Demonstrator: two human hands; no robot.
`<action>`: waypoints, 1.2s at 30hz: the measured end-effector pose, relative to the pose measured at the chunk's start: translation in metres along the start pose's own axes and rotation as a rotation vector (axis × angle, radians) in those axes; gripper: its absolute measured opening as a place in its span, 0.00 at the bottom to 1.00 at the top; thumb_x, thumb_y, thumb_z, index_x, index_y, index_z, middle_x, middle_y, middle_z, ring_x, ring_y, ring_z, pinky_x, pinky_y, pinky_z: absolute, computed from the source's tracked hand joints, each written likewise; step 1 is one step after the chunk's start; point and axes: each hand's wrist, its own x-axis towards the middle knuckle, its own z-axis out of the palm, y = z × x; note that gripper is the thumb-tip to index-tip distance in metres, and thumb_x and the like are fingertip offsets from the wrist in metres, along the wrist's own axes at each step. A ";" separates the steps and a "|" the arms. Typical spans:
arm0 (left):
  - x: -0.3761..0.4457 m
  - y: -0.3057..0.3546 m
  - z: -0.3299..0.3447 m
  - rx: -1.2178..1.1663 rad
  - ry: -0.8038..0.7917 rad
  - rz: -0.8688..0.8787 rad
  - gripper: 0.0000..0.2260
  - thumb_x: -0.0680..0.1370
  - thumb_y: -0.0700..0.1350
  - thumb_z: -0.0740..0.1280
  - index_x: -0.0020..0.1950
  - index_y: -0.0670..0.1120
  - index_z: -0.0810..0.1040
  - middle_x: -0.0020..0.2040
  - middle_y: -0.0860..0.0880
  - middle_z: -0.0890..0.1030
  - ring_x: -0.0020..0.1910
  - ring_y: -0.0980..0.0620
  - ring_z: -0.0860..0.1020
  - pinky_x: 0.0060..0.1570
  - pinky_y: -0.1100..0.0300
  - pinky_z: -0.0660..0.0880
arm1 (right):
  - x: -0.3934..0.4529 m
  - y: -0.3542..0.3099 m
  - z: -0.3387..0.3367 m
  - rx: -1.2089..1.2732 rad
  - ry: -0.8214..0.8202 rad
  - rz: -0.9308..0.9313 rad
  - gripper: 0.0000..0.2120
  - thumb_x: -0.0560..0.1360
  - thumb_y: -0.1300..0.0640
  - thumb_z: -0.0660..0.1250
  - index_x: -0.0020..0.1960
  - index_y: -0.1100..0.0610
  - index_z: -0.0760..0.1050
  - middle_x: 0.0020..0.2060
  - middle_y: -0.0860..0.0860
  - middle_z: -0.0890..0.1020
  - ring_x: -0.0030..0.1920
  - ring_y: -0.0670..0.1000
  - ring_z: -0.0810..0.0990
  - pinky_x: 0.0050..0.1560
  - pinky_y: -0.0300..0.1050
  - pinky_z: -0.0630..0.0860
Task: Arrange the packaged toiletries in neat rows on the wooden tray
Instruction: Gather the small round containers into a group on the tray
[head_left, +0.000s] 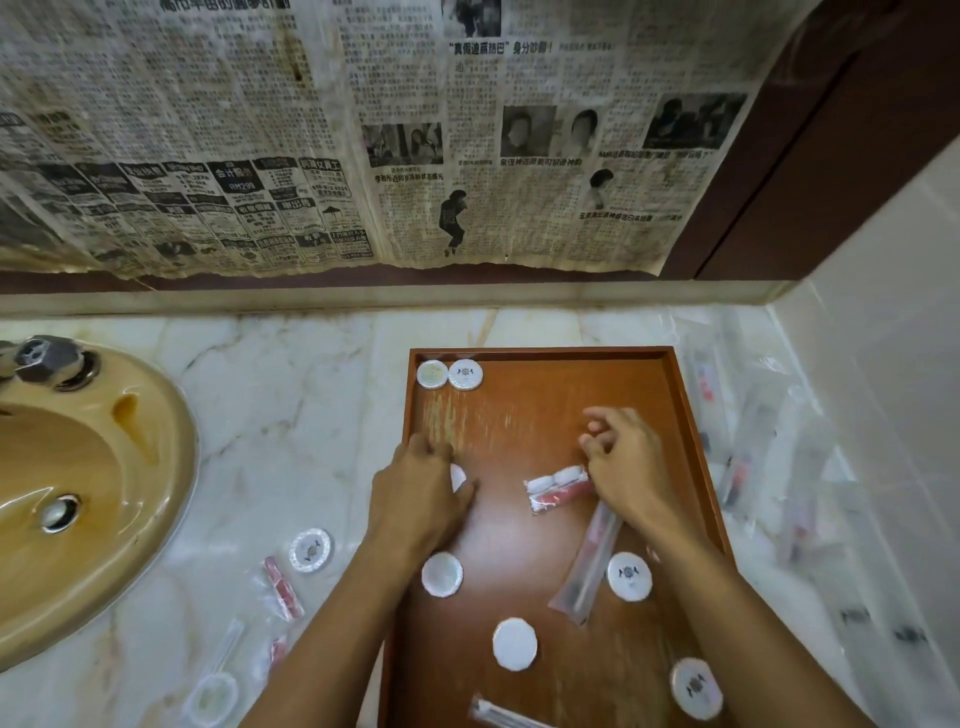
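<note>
Head view: my left hand curls over a round soap mid-tray; right hand loosely curled, empty; blurred reach risks scattering packets.

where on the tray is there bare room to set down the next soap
The far half of the wooden tray is bare, right of the two round soaps in its far-left corner. The near half is crowded with scattered soaps, sachets and both hands.
</note>
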 end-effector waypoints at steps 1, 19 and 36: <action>-0.003 0.004 -0.001 0.026 -0.033 -0.023 0.17 0.76 0.59 0.64 0.57 0.49 0.76 0.55 0.49 0.76 0.55 0.47 0.76 0.48 0.53 0.75 | -0.008 0.006 -0.007 -0.013 -0.001 0.001 0.15 0.77 0.66 0.65 0.62 0.56 0.76 0.54 0.51 0.76 0.47 0.45 0.76 0.48 0.33 0.71; -0.007 0.018 -0.006 -0.179 -0.016 -0.099 0.10 0.69 0.47 0.70 0.48 0.46 0.79 0.46 0.46 0.79 0.39 0.49 0.74 0.38 0.60 0.68 | -0.101 0.059 -0.052 -0.517 -0.425 -0.152 0.23 0.70 0.47 0.72 0.63 0.49 0.71 0.62 0.45 0.67 0.52 0.49 0.73 0.49 0.47 0.76; -0.014 0.023 -0.012 -1.694 -0.261 -0.546 0.12 0.78 0.29 0.61 0.60 0.33 0.75 0.53 0.35 0.82 0.54 0.41 0.83 0.56 0.52 0.79 | -0.070 0.030 -0.043 -0.480 -0.354 -0.328 0.19 0.74 0.48 0.64 0.64 0.49 0.70 0.58 0.45 0.70 0.59 0.46 0.70 0.51 0.43 0.73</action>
